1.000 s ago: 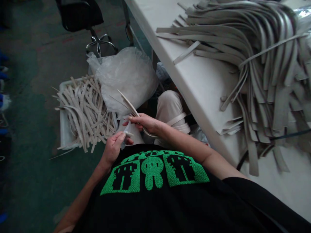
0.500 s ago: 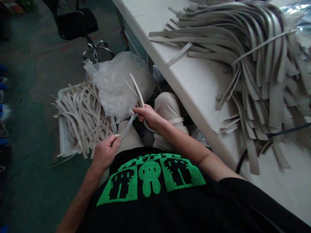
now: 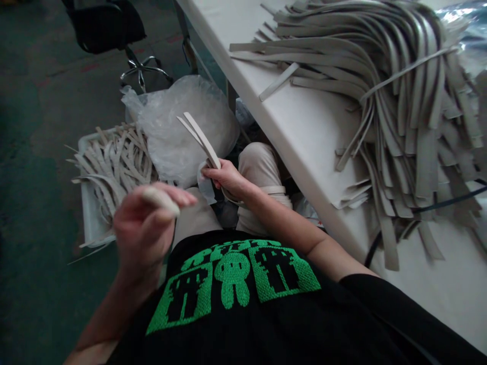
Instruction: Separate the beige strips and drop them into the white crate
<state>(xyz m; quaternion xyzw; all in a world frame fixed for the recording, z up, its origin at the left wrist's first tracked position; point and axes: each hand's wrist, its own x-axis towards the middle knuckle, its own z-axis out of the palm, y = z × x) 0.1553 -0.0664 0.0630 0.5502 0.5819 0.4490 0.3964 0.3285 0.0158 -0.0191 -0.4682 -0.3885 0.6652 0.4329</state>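
Observation:
My right hand point(image 3: 228, 178) is closed around a folded grey strap point(image 3: 200, 138) over my lap; the strap's two ends stick up and to the left above the fist. A small whitish scrap of film point(image 3: 206, 185) hangs just below that hand. Raised nearer the camera and apart from the strap, my left hand point(image 3: 146, 225) has its fingers curled and its thumb pinched to the fingertips. Whatever it pinches is too blurred to name. My knees in light trousers point(image 3: 262, 165) are under both hands.
A white crate point(image 3: 87, 210) full of grey strips stands on the floor at left, a clear plastic bag point(image 3: 182, 119) beside it. The white table point(image 3: 304, 137) at right carries a big heap of grey straps point(image 3: 403, 86). A black swivel chair point(image 3: 104, 23) stands behind.
My left hand has pulled away from the strap, rising up and toward the camera. The right hand has kept its hold while the strap ends tilted leftward. The view has shifted slightly.

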